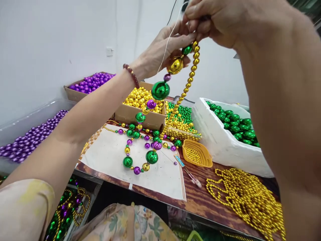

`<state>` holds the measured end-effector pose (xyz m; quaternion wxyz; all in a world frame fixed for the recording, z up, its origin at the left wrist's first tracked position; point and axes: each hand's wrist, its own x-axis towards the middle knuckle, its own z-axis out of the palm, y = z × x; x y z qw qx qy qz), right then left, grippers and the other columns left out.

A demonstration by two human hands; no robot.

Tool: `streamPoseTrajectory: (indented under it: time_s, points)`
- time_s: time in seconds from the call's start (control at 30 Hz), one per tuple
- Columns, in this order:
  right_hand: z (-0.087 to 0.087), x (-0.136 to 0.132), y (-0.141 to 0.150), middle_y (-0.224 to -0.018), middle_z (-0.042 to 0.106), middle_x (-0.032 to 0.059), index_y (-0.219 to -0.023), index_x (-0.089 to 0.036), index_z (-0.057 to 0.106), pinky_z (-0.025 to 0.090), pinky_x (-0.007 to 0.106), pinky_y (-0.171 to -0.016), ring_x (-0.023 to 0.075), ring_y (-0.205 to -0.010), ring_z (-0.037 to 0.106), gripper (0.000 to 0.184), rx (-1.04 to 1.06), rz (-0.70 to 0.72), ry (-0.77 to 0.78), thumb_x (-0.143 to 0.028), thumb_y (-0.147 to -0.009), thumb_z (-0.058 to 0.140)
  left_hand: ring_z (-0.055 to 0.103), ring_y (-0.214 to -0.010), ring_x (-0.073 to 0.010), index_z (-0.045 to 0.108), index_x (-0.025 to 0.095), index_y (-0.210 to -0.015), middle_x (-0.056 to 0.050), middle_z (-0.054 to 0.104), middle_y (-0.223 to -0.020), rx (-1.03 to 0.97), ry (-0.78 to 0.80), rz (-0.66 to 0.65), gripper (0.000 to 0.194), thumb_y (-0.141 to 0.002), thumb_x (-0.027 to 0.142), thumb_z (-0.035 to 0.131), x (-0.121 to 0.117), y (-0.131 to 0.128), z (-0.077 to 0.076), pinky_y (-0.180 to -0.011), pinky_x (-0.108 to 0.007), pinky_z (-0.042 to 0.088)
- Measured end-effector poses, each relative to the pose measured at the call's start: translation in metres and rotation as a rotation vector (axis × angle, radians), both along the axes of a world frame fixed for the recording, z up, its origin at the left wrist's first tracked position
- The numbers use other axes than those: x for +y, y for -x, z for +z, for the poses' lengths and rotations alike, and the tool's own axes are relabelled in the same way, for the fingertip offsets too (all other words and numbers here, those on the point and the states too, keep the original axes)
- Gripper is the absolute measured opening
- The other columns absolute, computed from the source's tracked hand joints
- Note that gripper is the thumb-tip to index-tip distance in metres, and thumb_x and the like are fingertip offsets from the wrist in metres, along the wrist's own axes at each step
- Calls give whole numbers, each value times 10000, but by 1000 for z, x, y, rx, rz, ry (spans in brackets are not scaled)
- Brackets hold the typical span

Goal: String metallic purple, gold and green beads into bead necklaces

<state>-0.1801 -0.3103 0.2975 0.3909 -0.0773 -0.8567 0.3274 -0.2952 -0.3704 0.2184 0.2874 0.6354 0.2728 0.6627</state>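
Note:
A bead necklace (160, 90) of green, gold and purple beads hangs from my raised hands, its lower loop over the white cloth (105, 160). My left hand (173, 43), with a dark bead bracelet (130, 75) at the wrist, has its fingers closed around the top of the strand near a green and a gold bead. Close against it, my right hand (205, 20) pinches at the same spot, where a chain of small gold beads (193, 68) hangs down. A thin white thread (167, 45) trails from between the hands. The pinched ends are hidden by the fingers.
Boxes of purple beads (94, 82), gold beads (141, 97) and green beads (232, 120) stand behind and beside the cloth. A yellow basket (209, 162), blue-handled snips (179, 160) and a pile of gold bead chains (245, 197) lie at right on the wooden table (200, 197).

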Motion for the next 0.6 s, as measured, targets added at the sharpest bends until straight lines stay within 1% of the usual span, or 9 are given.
streamPoseTrajectory:
  time_s: [0.03,0.07,0.13,0.17,0.23,0.3,0.43,0.5,0.6]
  points:
    - [-6,-2,-4,-455,595,-105,-669,-27,639,308,45,-477,-48,-384,524,193,-21,-22,-50,-7,-854,591,510,-654,-46,531,200,-890,37,587,-815,-9,37,19,148,-973,107,612,1,-1,-4,-627,-204,463]
    - [-13,-1,-7,-459,594,-99,-709,-6,652,308,61,-489,-53,-387,516,172,-43,-23,-48,-34,-862,579,493,-656,-45,537,195,-894,35,589,-806,-26,81,46,143,-973,105,616,1,-2,-9,-618,-199,451]
    - [-27,6,-10,-472,595,-95,-776,29,660,305,98,-512,-60,-410,514,181,-93,-11,-5,-74,-874,549,475,-673,-33,552,167,-890,33,582,-781,-48,196,87,133,-973,83,613,1,-4,-19,-659,-189,443]
    - [-35,11,-11,-479,595,-95,-788,38,658,304,118,-518,-64,-427,512,212,-121,-6,20,-95,-884,524,477,-680,-26,561,148,-887,29,582,-777,-48,247,88,127,-971,66,608,1,-5,-25,-687,-193,445]
    - [-52,18,-13,-481,586,-107,-763,29,654,311,139,-523,-71,-452,497,269,-163,1,87,-124,-903,483,510,-691,-24,579,110,-889,11,601,-805,-47,314,57,101,-952,41,616,1,-8,-39,-713,-206,456]
    - [-73,23,-14,-476,582,-118,-728,-2,659,333,122,-528,-71,-462,497,282,-189,25,169,-99,-921,479,545,-692,-37,597,92,-878,-6,620,-813,-70,367,49,82,-914,40,649,1,-11,-56,-692,-200,467]
    - [-122,28,-18,-463,584,-86,-666,-84,643,407,86,-478,-33,-388,479,310,-186,83,423,30,-929,524,602,-683,-72,617,94,-812,-19,624,-791,-166,480,95,85,-851,36,667,-6,-19,-97,-626,-199,470]
    - [-152,29,-19,-467,588,-57,-645,-103,645,437,100,-435,-6,-363,465,302,-164,101,544,27,-912,589,608,-641,-78,622,97,-779,-27,633,-789,-199,566,89,91,-832,49,678,-12,-22,-120,-590,-210,467]
    - [-198,30,-20,-495,603,-20,-642,-112,671,462,130,-397,27,-374,488,239,-127,114,691,-30,-862,716,578,-549,-71,611,117,-741,-15,621,-708,-260,708,59,124,-822,84,698,-22,-25,-156,-528,-209,448]
